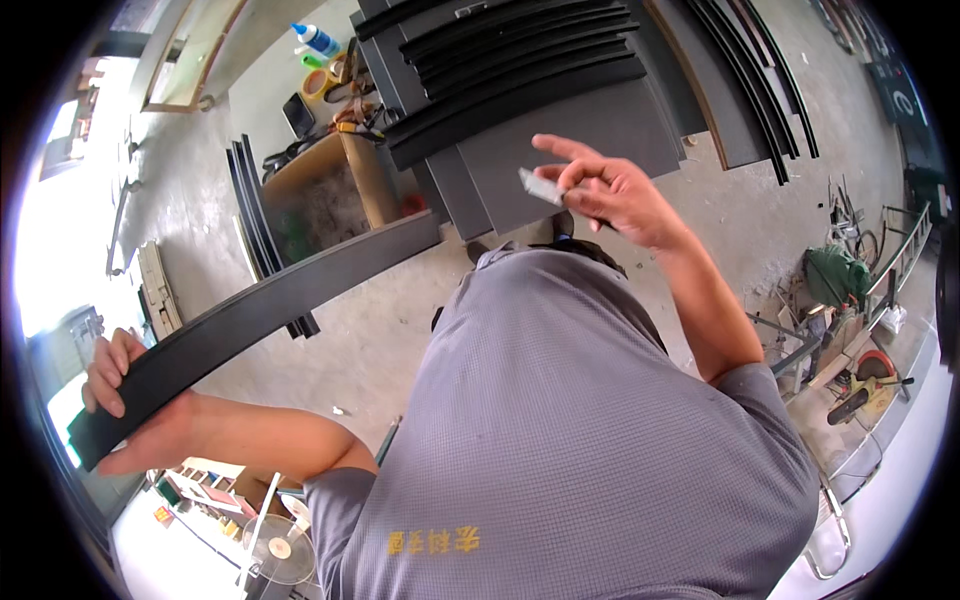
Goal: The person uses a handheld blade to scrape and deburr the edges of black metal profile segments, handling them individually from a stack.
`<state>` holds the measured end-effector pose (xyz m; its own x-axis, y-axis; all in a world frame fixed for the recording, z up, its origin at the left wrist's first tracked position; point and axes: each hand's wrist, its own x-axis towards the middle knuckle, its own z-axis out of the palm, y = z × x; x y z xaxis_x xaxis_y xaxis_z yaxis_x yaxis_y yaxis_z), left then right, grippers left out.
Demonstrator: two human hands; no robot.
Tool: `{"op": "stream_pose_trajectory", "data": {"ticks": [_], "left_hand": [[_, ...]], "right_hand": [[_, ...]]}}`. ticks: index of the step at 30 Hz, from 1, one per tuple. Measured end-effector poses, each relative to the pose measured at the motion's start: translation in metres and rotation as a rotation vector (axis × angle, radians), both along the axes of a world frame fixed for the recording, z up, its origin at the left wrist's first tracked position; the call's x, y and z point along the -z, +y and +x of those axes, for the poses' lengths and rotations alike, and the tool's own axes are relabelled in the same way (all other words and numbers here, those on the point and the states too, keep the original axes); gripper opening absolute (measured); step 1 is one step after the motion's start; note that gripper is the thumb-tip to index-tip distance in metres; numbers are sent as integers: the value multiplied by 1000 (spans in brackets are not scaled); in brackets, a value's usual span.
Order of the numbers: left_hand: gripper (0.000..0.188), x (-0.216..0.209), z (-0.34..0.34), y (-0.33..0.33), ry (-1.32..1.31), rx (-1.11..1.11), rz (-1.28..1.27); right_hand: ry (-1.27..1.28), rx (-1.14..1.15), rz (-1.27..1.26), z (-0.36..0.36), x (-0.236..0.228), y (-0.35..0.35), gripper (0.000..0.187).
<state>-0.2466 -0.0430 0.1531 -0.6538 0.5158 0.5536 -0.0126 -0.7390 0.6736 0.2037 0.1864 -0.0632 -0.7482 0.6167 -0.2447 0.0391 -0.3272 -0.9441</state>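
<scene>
At the lower left my left hand (122, 375) is closed round the end of a long dark grey strip (270, 308). The strip slants up to the right, and its far end lies by the edge of the dark panels (570, 150). My right hand (615, 200) is raised in front of those panels. Between its thumb and fingers sits a small flat tool (542, 187) with a pale blade-like end. A dark end of it shows below the palm; its exact kind I cannot make out. The index finger of that hand is stretched out.
Black profiles (520, 50) lie stacked on the panels. An open box (330, 200) stands behind the strip; near it are a phone (298, 116), tape rolls (318, 84) and a blue-and-white bottle (317, 40). More long strips (750, 80) lie at the upper right; a fan (280, 547) stands lower left.
</scene>
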Motion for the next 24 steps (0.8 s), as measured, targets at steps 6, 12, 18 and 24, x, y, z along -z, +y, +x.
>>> {"op": "stream_pose_trajectory", "data": {"ticks": [6, 12, 18, 24], "left_hand": [[67, 89, 4, 13, -169, 147, 149], [44, 195, 45, 41, -309, -80, -460], [36, 359, 90, 51, -826, 570, -567], [49, 368, 128, 64, -842, 626, -1147]], "right_hand": [[168, -133, -101, -18, -14, -18, 12], [195, 121, -118, -9, 1, -20, 7], [-42, 291, -202, 13, 10, -22, 10], [-255, 331, -197, 28, 23, -23, 11]]}}
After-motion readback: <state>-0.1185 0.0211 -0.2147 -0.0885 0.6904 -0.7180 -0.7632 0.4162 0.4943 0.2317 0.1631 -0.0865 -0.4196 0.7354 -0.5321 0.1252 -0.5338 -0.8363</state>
